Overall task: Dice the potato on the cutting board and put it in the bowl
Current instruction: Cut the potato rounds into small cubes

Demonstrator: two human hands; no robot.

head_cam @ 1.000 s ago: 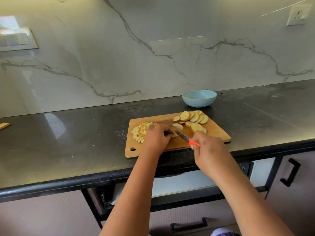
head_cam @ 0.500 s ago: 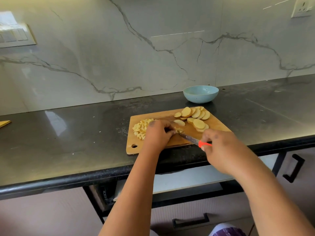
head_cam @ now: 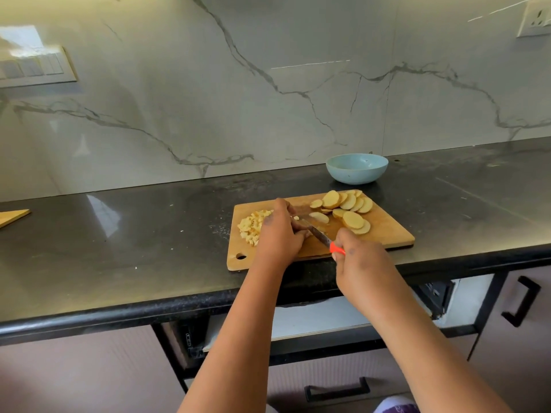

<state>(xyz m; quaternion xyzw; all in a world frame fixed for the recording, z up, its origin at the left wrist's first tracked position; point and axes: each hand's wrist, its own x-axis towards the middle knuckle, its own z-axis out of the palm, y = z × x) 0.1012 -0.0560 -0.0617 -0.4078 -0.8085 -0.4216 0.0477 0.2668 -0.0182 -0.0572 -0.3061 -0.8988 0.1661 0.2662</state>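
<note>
On the counter point(head_cam: 119, 248) lies the cutting board point(head_cam: 387, 231). Potato slices point(head_cam: 347, 208) sit at two o'clock of the left hand point(head_cam: 278, 234), whose grip clamps a potato piece; dice point(head_cam: 252, 226) at nine. The right hand point(head_cam: 362, 268) grips the knife point(head_cam: 320, 235). The bowl point(head_cam: 356, 168), at twelve, looks empty.

No writing, label, brand or number can be read anywhere in view, not on anything near either hand nor on the wall beyond them.

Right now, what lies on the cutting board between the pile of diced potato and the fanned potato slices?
In the head view, the left hand and the knife, gripped by the right hand, lie between diced potato and potato slices.
</note>
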